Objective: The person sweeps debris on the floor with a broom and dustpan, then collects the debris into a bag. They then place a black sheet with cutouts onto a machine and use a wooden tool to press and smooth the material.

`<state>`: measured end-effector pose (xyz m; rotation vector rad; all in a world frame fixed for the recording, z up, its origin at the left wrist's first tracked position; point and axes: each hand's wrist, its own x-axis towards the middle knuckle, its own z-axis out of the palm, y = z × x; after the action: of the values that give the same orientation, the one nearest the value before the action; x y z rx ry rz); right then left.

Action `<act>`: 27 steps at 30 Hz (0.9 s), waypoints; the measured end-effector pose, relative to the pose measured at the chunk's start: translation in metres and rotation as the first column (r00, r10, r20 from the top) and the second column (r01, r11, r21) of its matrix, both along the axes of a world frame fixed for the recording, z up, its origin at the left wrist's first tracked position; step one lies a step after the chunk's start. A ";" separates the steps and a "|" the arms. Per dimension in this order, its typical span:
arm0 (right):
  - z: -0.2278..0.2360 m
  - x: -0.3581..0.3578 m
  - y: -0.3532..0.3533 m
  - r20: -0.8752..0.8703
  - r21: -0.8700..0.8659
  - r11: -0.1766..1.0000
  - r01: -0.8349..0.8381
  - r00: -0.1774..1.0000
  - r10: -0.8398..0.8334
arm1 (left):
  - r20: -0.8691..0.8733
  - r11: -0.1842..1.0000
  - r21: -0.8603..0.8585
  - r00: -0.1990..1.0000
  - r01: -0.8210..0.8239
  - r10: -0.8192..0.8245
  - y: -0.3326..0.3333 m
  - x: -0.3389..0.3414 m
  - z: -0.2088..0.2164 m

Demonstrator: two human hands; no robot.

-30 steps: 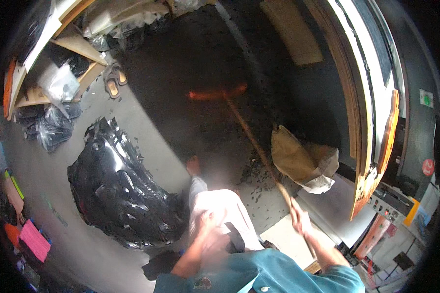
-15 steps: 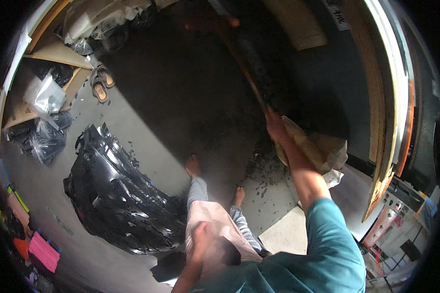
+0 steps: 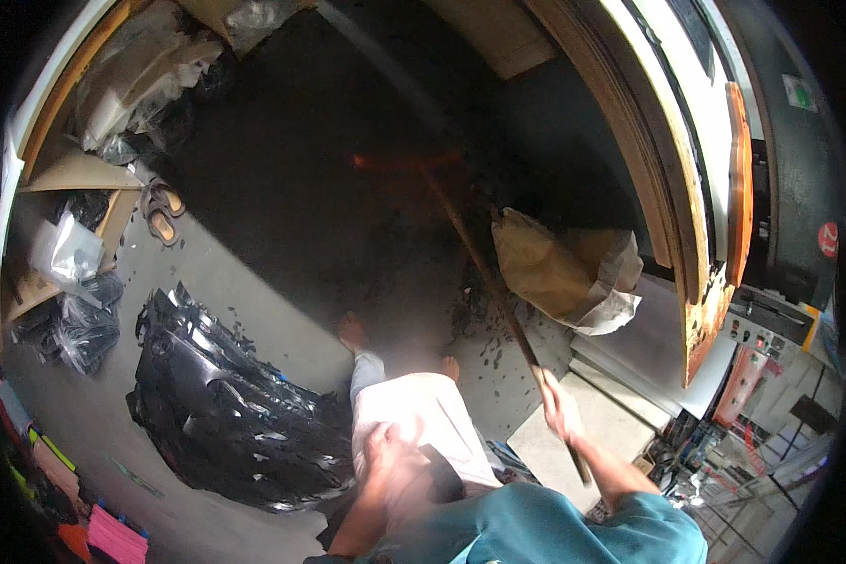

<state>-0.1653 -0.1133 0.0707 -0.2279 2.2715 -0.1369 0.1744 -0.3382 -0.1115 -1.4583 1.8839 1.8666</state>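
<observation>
My right hand (image 3: 560,414) is wrapped around the wooden handle of a long broom (image 3: 484,268). The handle slants away to the far left. Its reddish, wide head (image 3: 409,163) lies on the dark shaded floor, and its detail is dim. My left hand (image 3: 385,453) is curled in front of my body, against a pale pink cloth (image 3: 423,404). Glare blurs its fingers, and what they hold is unclear. A small dark piece (image 3: 442,477) shows beside it. Left of my legs lies a big heap of shiny black plastic-like scraps (image 3: 235,404).
Small dark bits litter the floor around my bare feet. An open brown paper sack (image 3: 550,273) stands to the right. Boards (image 3: 691,216) rise along the right side. Sandals (image 3: 163,211) and clear bags of dark material (image 3: 89,324) are at the left.
My right hand has drawn back toward my body with the broom handle, and the broom head has come nearer. The view has shifted. My left hand stays by the pink cloth.
</observation>
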 end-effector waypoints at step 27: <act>-0.139 0.009 0.001 0.068 0.107 0.949 0.295 0.950 -0.303 | 0.240 0.912 0.397 0.971 -0.107 0.010 -0.009 0.013 0.012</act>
<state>-0.1563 -0.1124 -0.0687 0.1731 2.2089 -0.1910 0.1875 -0.3470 -0.0991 -1.5176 1.2614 1.8691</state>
